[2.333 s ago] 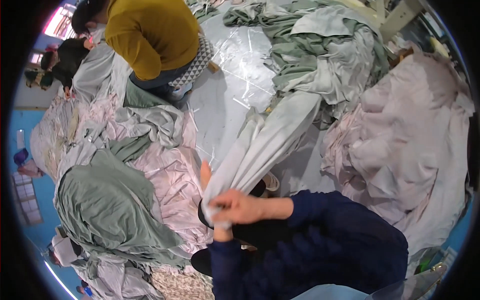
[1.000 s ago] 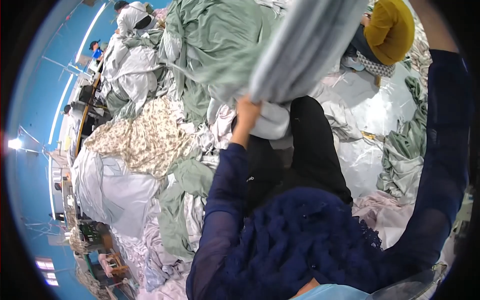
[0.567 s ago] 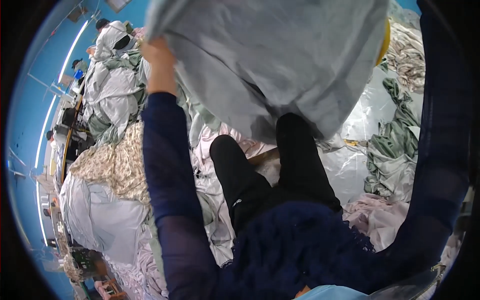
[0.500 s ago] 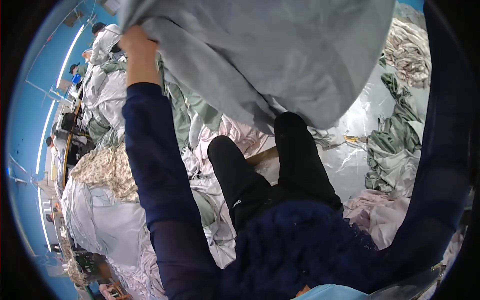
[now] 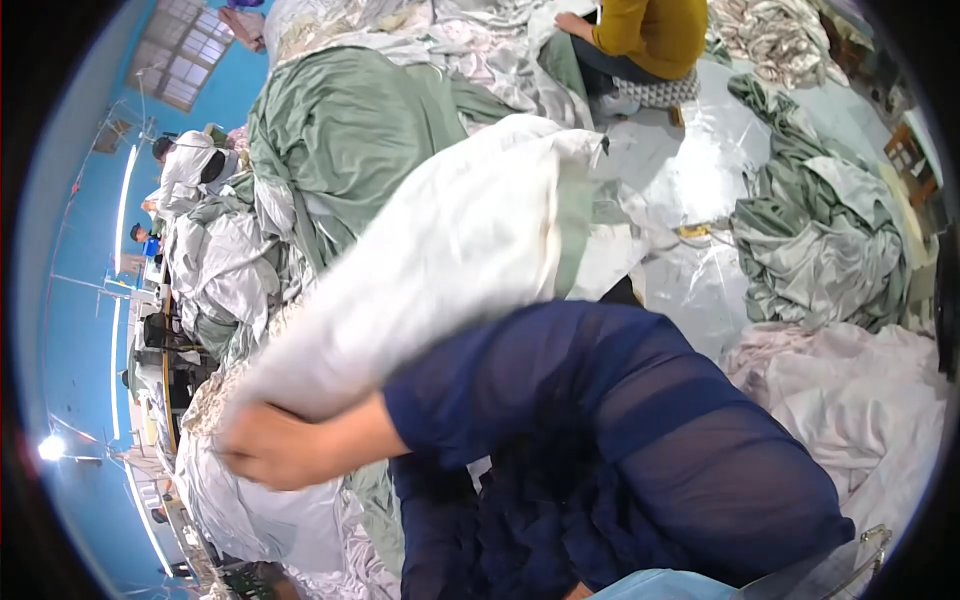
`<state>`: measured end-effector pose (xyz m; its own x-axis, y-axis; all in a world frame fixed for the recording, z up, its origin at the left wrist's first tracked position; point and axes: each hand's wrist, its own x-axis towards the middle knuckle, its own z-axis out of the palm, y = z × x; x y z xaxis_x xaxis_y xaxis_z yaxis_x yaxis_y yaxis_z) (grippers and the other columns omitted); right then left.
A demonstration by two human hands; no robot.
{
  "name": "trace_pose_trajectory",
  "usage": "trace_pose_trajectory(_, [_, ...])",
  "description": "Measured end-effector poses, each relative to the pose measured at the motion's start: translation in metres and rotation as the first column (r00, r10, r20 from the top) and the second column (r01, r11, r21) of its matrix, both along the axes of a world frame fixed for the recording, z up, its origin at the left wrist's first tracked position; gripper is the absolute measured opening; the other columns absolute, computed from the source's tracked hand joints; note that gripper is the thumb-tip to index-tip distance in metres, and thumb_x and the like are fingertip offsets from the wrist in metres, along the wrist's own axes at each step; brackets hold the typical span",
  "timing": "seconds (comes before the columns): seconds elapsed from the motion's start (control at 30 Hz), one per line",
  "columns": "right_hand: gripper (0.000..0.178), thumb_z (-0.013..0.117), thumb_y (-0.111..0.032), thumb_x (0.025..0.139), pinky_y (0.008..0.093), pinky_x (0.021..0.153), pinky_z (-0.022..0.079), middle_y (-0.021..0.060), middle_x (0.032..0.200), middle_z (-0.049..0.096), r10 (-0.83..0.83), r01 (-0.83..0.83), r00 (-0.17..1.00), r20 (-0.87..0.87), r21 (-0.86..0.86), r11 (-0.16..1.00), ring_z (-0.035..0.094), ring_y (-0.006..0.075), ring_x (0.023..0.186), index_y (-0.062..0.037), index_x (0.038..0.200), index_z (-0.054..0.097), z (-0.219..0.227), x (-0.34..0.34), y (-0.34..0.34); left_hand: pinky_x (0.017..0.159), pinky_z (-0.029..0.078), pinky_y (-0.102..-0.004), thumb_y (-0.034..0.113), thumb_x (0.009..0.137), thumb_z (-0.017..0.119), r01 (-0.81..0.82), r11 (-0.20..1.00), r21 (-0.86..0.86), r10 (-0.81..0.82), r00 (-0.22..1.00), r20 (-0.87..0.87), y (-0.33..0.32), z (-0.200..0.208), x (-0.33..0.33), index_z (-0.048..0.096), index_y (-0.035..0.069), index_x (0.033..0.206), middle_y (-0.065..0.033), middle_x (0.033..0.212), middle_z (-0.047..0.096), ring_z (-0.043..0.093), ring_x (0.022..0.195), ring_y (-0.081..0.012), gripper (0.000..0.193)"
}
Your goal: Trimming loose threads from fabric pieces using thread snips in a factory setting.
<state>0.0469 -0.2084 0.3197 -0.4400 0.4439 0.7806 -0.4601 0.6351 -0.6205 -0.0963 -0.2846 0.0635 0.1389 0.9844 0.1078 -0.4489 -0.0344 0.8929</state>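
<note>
My right arm in its sheer navy sleeve reaches across to the left. At its end my right hand (image 5: 283, 446), slightly blurred, is closed on the gathered corner of a large white cloth (image 5: 420, 250) with a green band along one edge. That cloth slants up and away from my hand, its lower part smeared by motion. My left sleeve shows below the right forearm, but my left hand is out of sight. Beyond the white cloth lies a heap of green fabric (image 5: 350, 130).
Piles of white, pale pink and green fabric surround me, including a green-and-white heap (image 5: 825, 235) on the right. A person in a mustard top (image 5: 655, 35) sits ahead. Pale shiny floor sheeting (image 5: 690, 150) lies between. Other people work far left.
My right arm has swung from the far right across to the left. My raised left hand has left the view. The large cloth has come down, uncovering the heaps and the seated person.
</note>
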Motion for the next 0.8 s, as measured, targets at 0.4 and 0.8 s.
trace_pose_trajectory(0.4, [0.02,0.066,-0.011,0.082,0.0313,0.064,0.05,0.0101,0.089,0.067,-0.609,0.837,0.49,0.624,-0.142,0.529,0.062,0.0221,0.069,-0.0069,0.102,0.066,-0.286,0.264,0.073,0.075,0.051,-0.0356,0.02,0.09,0.059,-0.795,0.498,-0.346,0.473,0.584,-0.66,-0.008,-0.131,-0.093,0.06,0.001,0.109,-0.01,0.094,0.064,0.063,0.088,-0.0219,0.027])
trace_pose_trajectory(0.8, [0.049,0.075,-0.014,0.074,0.031,0.087,0.046,0.0102,0.104,0.062,-0.428,0.746,0.553,0.715,-0.195,0.637,0.06,0.0233,0.097,-0.0024,0.118,0.058,-0.334,0.313,0.145,0.09,0.044,-0.0382,0.019,0.069,0.077,0.059,0.937,0.345,0.322,0.244,-0.915,0.179,-0.044,0.148,0.062,0.003,0.11,-0.0136,0.109,0.062,0.056,0.105,-0.031,0.047])
